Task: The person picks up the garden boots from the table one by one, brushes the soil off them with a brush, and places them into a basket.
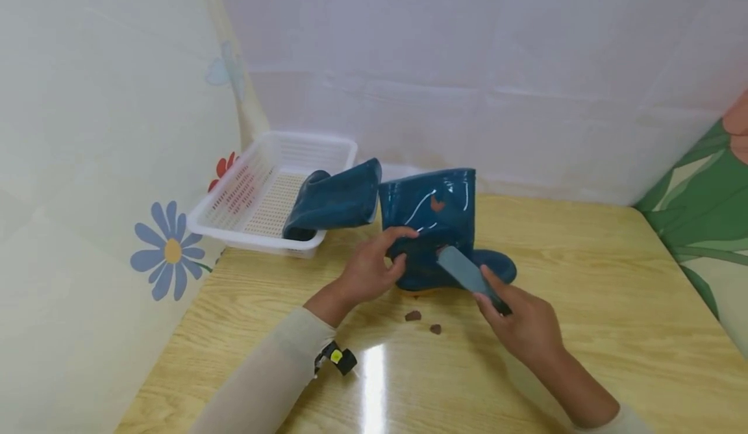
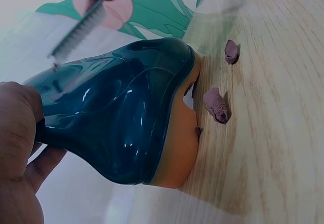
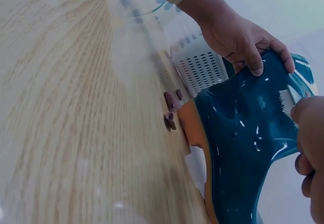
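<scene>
A glossy dark teal rain boot [image 1: 429, 210] with an orange sole [image 2: 179, 148] stands on the wooden table, its toe to the right in the head view. My left hand [image 1: 374, 268] grips the boot's shaft, the thumb and fingers on either side in the left wrist view. In my right hand [image 1: 526, 323] is a scrub brush [image 1: 464, 269] with a grey-blue back and pale bristles [image 3: 287, 104]. The right wrist view shows the bristles at the shaft's side. A reddish-brown patch [image 1: 437, 203] marks the shaft. Brown clumps [image 2: 216, 105] lie by the sole.
At the back left, a white perforated basket [image 1: 271, 242] holds a second teal boot [image 1: 339, 197], lying with its shaft over the rim. A pale cloth [image 1: 432, 70] hangs behind the table [image 1: 613, 310]. Flower-patterned cloth [image 1: 172, 251] covers the left side.
</scene>
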`<state>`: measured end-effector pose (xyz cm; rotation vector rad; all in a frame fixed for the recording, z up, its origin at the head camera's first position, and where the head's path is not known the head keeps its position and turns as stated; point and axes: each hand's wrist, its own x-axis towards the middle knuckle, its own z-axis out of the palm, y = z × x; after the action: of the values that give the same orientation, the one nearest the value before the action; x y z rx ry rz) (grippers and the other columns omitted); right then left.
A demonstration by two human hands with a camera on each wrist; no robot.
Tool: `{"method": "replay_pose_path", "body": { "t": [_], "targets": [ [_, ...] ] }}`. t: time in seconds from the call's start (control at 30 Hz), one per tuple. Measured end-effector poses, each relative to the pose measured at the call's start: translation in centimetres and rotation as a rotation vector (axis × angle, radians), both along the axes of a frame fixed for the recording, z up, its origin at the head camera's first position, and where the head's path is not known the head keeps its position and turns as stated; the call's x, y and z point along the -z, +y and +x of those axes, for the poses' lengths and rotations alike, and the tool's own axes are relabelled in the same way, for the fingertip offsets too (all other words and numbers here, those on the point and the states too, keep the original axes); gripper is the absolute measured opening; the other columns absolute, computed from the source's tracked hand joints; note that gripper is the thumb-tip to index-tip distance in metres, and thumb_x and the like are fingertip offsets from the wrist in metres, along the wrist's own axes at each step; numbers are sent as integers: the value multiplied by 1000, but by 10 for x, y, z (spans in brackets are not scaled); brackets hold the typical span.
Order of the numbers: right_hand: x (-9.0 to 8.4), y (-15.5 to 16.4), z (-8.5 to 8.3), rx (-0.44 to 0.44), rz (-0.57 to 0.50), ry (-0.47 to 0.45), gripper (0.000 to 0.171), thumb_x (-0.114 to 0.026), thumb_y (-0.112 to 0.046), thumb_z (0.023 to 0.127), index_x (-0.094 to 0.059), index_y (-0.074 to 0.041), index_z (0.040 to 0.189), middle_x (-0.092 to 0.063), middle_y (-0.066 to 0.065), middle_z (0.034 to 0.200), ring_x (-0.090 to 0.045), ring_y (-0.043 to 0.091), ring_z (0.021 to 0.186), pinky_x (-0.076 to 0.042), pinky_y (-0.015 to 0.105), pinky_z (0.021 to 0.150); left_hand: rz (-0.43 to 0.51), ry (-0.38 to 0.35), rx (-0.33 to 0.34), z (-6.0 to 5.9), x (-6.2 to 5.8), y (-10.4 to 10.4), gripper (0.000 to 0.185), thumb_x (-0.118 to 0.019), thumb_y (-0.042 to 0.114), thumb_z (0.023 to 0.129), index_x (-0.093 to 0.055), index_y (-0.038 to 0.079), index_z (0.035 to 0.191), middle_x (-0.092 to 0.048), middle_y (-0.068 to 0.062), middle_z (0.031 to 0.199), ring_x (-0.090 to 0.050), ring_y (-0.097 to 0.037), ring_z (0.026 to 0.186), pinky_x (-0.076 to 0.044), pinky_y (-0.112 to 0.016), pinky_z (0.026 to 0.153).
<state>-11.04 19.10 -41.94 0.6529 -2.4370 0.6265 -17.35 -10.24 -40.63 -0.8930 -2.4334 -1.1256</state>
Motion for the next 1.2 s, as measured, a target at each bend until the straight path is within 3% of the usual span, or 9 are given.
{"method": "replay_pose_path", "body": {
  "t": [0.17, 0.4, 0.53, 0.73, 0.9, 1.03, 1.13, 1.2],
  "targets": [
    [-4, -1, 0, 4, -21, -2, 56, -85, -13, 82, -68, -4, 134, -51, -3, 64, -35, 6, 53, -30, 23, 46, 1, 9, -4, 0, 1, 1, 48, -65, 0, 95, -55, 19, 138, -51, 3, 82, -41, -6, 56, -41, -27, 51],
    [-1, -7, 3, 57, 63, -162, 51, -80, -23, 91, -66, -13, 139, -37, -9, 61, -29, 4, 51, -28, 23, 46, 13, 3, 11, 1, 1, 1, 49, -65, 0, 95, -55, 19, 139, -49, -2, 77, -39, -7, 53, -38, -27, 49],
    [2, -5, 4, -12, 98, -173, 50, -82, -24, 88, -69, -14, 136, -36, -12, 60, -29, 2, 51, -26, 22, 45, 17, 7, 18, 1, 1, 1, 48, -65, 1, 95, -54, 18, 139, -49, -4, 76, -39, -7, 52, -38, -27, 49],
    [4, 0, 3, -160, 103, -142, 50, -86, -21, 84, -72, -12, 131, -50, -18, 65, -29, -5, 51, -27, 18, 45, 13, 8, 15, 0, 1, 0, 47, -64, 1, 96, -55, 19, 139, -48, -3, 75, -38, -5, 51, -38, -26, 48],
    [-3, -3, 3, -100, 55, -106, 53, -85, -17, 84, -69, -10, 134, -38, -14, 61, -29, -1, 51, -27, 20, 45, 13, 5, 13, 0, 1, 0, 48, -64, 1, 96, -55, 19, 139, -48, -1, 77, -39, -7, 53, -39, -27, 49],
    [-7, -6, 2, -17, 66, -160, 51, -81, -21, 90, -67, -13, 138, -31, -12, 59, -27, 2, 51, -27, 23, 46, 16, 1, 8, 0, 1, 0, 49, -64, 0, 96, -55, 19, 139, -50, 2, 80, -41, -7, 55, -40, -27, 51],
    [-4, -5, 2, -49, 94, -207, 50, -80, -24, 91, -67, -14, 138, -34, -13, 59, -28, 1, 50, -27, 22, 46, 18, 5, 10, 0, 1, 0, 48, -65, 0, 95, -55, 19, 139, -50, 1, 80, -41, -7, 55, -40, -27, 51],
    [-2, -3, 4, -111, 96, -210, 50, -82, -23, 89, -68, -13, 136, -46, -15, 62, -30, -2, 51, -29, 21, 46, 16, 12, 11, 0, 1, 0, 49, -65, 0, 95, -55, 19, 139, -49, -1, 77, -40, -7, 54, -39, -27, 51]
  ]
}}
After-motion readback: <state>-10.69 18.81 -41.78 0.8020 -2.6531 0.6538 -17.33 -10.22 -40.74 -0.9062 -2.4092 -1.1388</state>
